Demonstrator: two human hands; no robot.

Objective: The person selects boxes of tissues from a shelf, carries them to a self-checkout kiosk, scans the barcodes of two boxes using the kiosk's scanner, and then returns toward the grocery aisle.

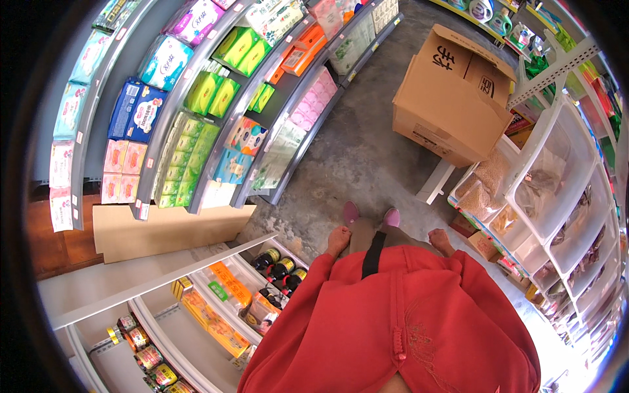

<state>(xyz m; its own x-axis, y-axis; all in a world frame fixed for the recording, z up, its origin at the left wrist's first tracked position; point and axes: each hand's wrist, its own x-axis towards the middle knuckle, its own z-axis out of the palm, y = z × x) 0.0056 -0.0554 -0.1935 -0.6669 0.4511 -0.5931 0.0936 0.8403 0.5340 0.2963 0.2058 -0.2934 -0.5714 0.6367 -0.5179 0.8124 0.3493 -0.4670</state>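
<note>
My left hand [339, 239] hangs by my left thigh, below the sleeve of my red top [363, 314]. Its fingers are curled in, and nothing shows in them. On the other side, my right hand [439, 239] hangs beside my right thigh, also curled with no object visible. My pink shoes [351, 212] stand on the grey concrete floor [334, 167]. Ahead and to the right is a large brown cardboard box [442, 98] with raised top flaps and printing on it. Neither hand touches the box or the shelves.
Shelves of packaged tissues [199, 93] curve along the left, with a flat cardboard sheet [167, 228] below. Nearer left, white shelves carry dark sauce bottles [282, 269] and jars [150, 357]. Lidded clear bins [545, 172] of dry goods line the right. Detergent bottles [500, 22] stand at the far right.
</note>
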